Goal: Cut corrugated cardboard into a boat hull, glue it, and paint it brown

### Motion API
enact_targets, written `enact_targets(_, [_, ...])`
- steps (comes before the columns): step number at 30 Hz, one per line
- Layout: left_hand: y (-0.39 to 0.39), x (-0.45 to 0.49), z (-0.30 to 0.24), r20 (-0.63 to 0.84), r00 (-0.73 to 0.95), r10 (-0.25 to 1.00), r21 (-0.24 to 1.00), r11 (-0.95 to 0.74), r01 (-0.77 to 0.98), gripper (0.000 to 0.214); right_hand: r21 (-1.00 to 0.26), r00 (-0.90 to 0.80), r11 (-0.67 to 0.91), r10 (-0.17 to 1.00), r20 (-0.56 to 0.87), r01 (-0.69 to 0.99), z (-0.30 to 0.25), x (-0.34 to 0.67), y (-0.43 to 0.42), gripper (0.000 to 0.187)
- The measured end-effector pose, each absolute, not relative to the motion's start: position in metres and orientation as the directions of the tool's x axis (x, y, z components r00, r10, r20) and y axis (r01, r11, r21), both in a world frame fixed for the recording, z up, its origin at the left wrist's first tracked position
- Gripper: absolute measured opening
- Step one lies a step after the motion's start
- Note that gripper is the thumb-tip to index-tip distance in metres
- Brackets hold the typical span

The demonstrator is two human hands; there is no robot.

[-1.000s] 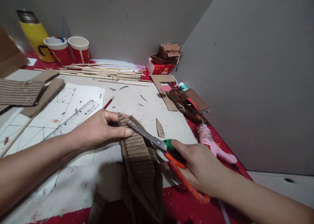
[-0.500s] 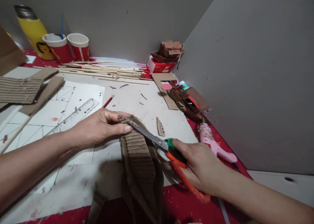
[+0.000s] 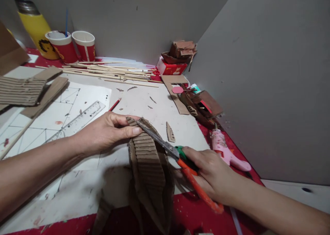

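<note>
left hand (image 3: 108,132) holds the far end of a corrugated cardboard piece (image 3: 148,159), thumb pressed flat on its ribbed upper face and the other fingers curled closed behind it. the cardboard piece stands off the bench (image 3: 144,104) near the middle of the front edge, its lower part hanging down past that edge. right hand (image 3: 208,175) is closed on the orange handles of the scissors (image 3: 175,152), fingers wrapped through and around them. the blades point toward the left thumb and lie across the top of the cardboard piece; they appear nearly closed, though the view does not settle whether they are cutting into the board. a small cardboard offcut (image 3: 170,132) lies on the bench just beyond the blades. a clear ruler (image 3: 77,121) rests on a drawn paper sheet (image 3: 87,97) behind the left wrist, with a red pencil (image 3: 114,104) at the sheet's right edge. wooden sticks (image 3: 108,73) lie along the back edge. two red cups (image 3: 85,44) and a yellow flask (image 3: 36,27) stand at the back left corner. a pink glue gun (image 3: 224,147) lies at the right edge, near the right hand.
</note>
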State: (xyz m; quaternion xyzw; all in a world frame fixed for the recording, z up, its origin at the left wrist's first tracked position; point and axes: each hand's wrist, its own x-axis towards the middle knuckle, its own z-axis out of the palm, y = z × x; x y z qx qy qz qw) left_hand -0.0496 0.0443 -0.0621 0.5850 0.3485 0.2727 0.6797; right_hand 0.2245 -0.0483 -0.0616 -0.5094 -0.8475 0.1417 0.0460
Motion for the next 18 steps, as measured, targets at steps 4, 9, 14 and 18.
enact_targets(4, [0.0439, -0.0499, -0.0612, -0.139, 0.623, 0.77, 0.987, 0.16, 0.022, 0.013, -0.279, -0.431, 0.384, 0.893, -0.133, 0.88, -0.0556, 0.2212, -0.0482, 0.032])
enact_targets(9, [0.0439, -0.0483, -0.0595, -0.117, 0.668, 0.735, 0.991, 0.132, 0.029, 0.014, -0.176, -0.465, 0.445, 0.881, -0.093, 0.878, -0.0556, 0.2203, -0.0477, 0.033])
enact_targets(14, [0.0439, -0.0486, -0.0604, -0.126, 0.66, 0.741, 0.989, 0.144, 0.026, 0.013, -0.196, -0.524, 0.507, 0.851, -0.041, 0.839, -0.0627, 0.2221, -0.0482, 0.036])
enact_targets(18, [0.0437, -0.0498, -0.0614, -0.117, 0.664, 0.739, 0.989, 0.146, 0.011, 0.013, -0.21, -0.545, 0.53, 0.838, -0.018, 0.821, -0.0631, 0.2217, -0.049, 0.037])
